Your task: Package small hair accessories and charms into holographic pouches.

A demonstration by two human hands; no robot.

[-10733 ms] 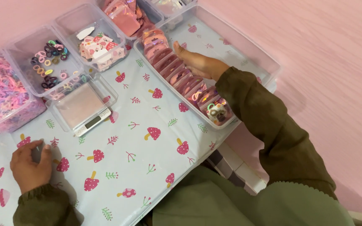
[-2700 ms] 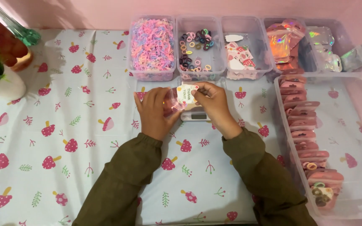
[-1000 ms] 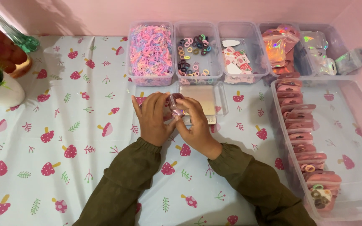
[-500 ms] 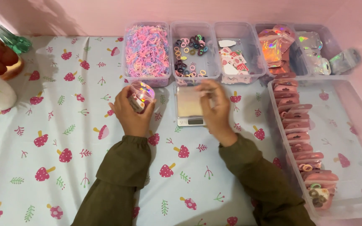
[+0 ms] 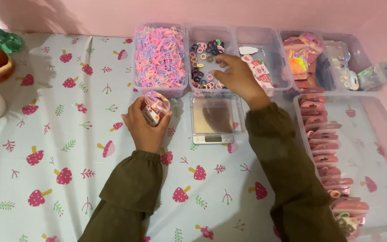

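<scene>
Left hand point(image 5: 143, 127) wrapped round a small clear plastic pouch with pink lining point(image 5: 154, 108), held upright just above the mushroom-print tablecloth point(image 5: 45, 134), near its far edge, left of the small silver digital scale point(image 5: 213, 118); right hand point(image 5: 237, 76) half open, fingers spread and reaching into the clear plastic bin of small multicoloured hair elastics point(image 5: 207, 62), holding nothing that shows; beside it, a clear bin heaped with pink and lilac elastics point(image 5: 160, 56). Probably light, thin and crinkly, the pouch; slippery film, easily crushed; best pinched at the side seams, mouth up. Elastics soft, springy, tiny; fingertip pinch likely.
</scene>
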